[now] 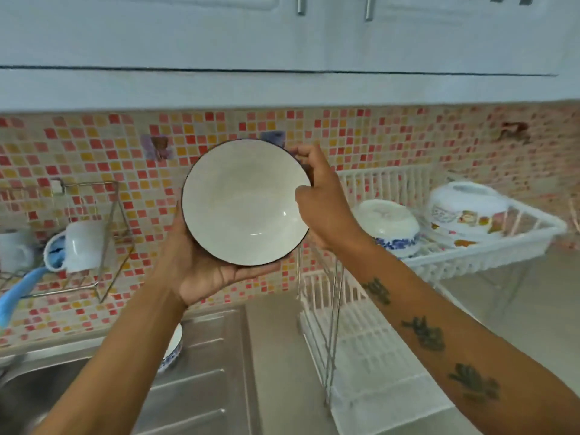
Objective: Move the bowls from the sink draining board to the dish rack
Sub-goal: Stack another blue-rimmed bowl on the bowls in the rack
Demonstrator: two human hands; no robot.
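I hold a dark-rimmed bowl [244,202] with a pale inside up in front of the tiled wall, tilted so its opening faces me. My left hand [201,271] cups it from below and behind. My right hand [320,196] grips its right rim. The white two-tier dish rack [489,255] stands to the right, with an upturned blue-and-white bowl [389,227] and a patterned white bowl [467,211] on its top tier. Another blue-and-white bowl [174,350] sits on the steel draining board [204,372], mostly hidden behind my left forearm.
A wire wall rack [94,233] at the left holds a white mug [78,246] and a blue-handled tool [18,293]. The sink basin [28,390] lies at the lower left. The rack's lower shelf [370,356] is white slats. Cabinets hang overhead.
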